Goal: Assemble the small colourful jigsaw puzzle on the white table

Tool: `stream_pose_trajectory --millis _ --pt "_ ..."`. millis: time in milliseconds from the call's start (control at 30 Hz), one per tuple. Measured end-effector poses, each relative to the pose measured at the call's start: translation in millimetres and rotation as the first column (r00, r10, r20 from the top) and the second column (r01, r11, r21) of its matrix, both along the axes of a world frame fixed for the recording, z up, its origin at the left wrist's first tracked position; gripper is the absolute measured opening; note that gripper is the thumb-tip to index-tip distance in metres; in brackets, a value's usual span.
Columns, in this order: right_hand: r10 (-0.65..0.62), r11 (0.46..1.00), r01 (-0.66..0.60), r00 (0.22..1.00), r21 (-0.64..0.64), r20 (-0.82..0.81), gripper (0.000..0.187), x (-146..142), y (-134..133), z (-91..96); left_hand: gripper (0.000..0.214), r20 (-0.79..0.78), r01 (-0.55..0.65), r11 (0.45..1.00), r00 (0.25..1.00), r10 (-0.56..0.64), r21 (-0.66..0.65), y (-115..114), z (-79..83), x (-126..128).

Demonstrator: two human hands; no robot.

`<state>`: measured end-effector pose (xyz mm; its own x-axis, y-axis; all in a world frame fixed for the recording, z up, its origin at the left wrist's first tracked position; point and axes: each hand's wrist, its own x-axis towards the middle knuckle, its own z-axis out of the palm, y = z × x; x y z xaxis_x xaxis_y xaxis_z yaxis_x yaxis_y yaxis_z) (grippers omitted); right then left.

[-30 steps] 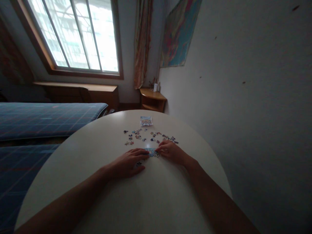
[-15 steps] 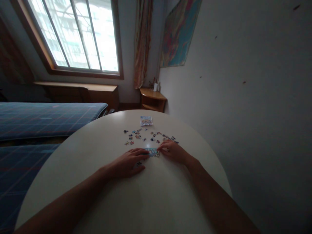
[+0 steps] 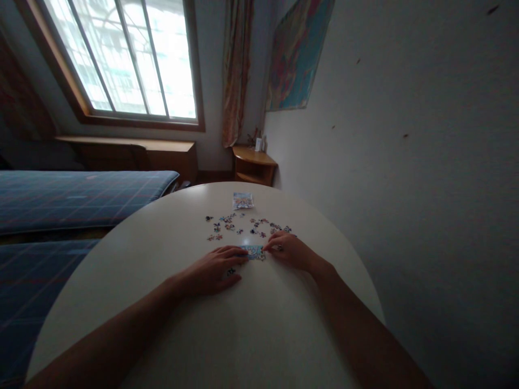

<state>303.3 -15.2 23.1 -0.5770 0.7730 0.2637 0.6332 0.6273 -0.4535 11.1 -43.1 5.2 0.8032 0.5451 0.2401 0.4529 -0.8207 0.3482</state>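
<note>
Head view: both forearms reach forward over the round white bench (image 3: 259,335). The left hand (image 3: 211,270) lies flat, palm down, fingers stretched together, their tips touching the left end of the joined puzzle strip (image 3: 252,252). The right hand (image 3: 290,251) is curled at the strip's right end; whether it pinches a piece cannot be told. Loose puzzle pieces (image 3: 243,226) lie scattered just beyond, near a small picture card (image 3: 242,200).

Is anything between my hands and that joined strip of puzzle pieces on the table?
Nothing visible. The left hand and right hand touch the ends of the joined strip; loose pieces lie beyond it.
</note>
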Motion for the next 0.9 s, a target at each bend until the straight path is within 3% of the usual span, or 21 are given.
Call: stream_pose_trajectory --millis 133,300,533,633,767,900 --pt "-0.175 0.982 0.178 0.983 -0.066 0.048 0.016 24.2 -1.8 12.5 0.046 0.015 0.012 1.0 1.0 -0.012 -0.006 -0.6 1.1 0.7" --pt "-0.214 0.962 0.221 0.975 -0.16 0.059 0.017 41.9 0.7 10.5 0.045 0.029 0.021 1.0 0.999 -0.021 -0.011 -1.2 1.5 1.4" --pt "-0.316 0.948 0.318 0.946 -0.011 0.074 0.015 40.8 9.3 -0.2 0.036 0.087 -0.029 1.0 0.996 0.028 0.009 3.7 5.2 -5.4" --pt "-0.276 0.961 0.275 0.96 0.024 0.046 0.014 30.8 8.2 1.5 0.024 0.113 -0.09 0.995 0.99 0.085 0.043 9.5 5.0 -10.6" --pt "-0.084 0.995 0.085 0.996 0.057 -0.016 0.017 5.9 -0.7 3.3 0.018 0.155 -0.164 0.985 0.976 0.153 0.059 17.0 -0.1 -13.5" --pt "0.001 0.998 -0.001 1.0 0.063 0.001 0.041 -13.9 -8.9 0.8 0.016 0.192 -0.175 0.983 0.968 0.161 0.06 23.0 -7.9 -13.1"
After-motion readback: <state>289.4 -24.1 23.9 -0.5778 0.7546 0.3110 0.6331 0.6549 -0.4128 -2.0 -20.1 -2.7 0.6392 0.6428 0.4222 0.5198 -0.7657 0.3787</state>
